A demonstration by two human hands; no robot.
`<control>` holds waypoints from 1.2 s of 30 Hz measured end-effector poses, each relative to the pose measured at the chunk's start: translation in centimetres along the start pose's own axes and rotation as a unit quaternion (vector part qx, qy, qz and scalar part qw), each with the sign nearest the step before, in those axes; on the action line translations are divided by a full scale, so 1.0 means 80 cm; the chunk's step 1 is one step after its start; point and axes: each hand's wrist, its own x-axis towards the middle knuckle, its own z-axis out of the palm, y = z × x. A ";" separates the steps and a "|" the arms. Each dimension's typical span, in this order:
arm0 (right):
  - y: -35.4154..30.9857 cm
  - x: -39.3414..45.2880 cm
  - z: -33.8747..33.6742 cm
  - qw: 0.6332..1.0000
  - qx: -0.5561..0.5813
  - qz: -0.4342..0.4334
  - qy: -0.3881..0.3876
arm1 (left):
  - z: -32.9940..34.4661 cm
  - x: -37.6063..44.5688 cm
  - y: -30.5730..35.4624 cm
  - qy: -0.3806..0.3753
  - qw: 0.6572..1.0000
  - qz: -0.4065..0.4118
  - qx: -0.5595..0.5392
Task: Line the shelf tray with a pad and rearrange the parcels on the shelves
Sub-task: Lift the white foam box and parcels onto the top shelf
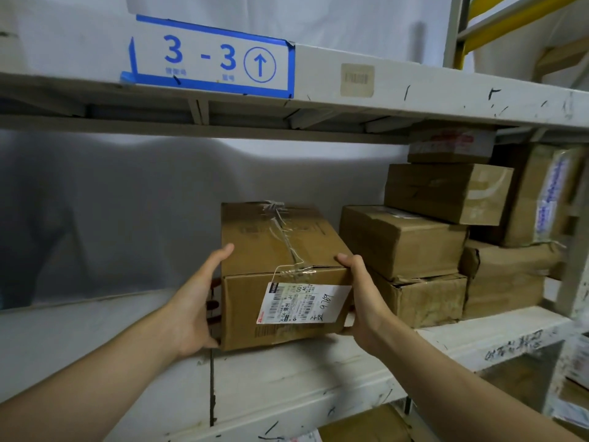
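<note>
A taped brown cardboard parcel (pixel 274 247) with a white shipping label on its front stands on the white shelf board (pixel 280 374). My left hand (pixel 194 304) grips its left side, thumb on the top edge. Its right front corner is held by my right hand (pixel 361 298), thumb on top and fingers under the side. The parcel sits just left of a stack of other brown parcels (pixel 401 244). No pad is visible in this view.
Stacked cardboard parcels (pixel 446 193) fill the right part of the shelf up to the shelf above, which carries a blue "3-3" sign (pixel 210 59). A white sheet (pixel 127 202) hangs behind. A white upright post (pixel 573 266) stands at far right; more parcels lie on the shelf below (pixel 366 425).
</note>
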 end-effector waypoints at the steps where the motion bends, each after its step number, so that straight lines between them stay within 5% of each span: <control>1: 0.000 -0.008 -0.002 1.000 0.003 -0.010 0.003 | 0.000 -0.010 -0.002 -0.008 1.000 0.005 0.003; 6: -0.007 -0.046 -0.028 0.998 0.001 -0.067 0.001 | 0.011 -0.061 -0.017 -0.066 0.997 0.022 0.018; 25: 0.047 -0.212 -0.213 0.962 0.187 -0.177 0.096 | 0.184 -0.245 -0.100 -0.087 0.986 0.089 0.113; 36: 0.020 -0.252 -0.237 0.918 0.278 -0.262 0.110 | 0.221 -0.302 -0.086 -0.124 0.954 0.242 0.129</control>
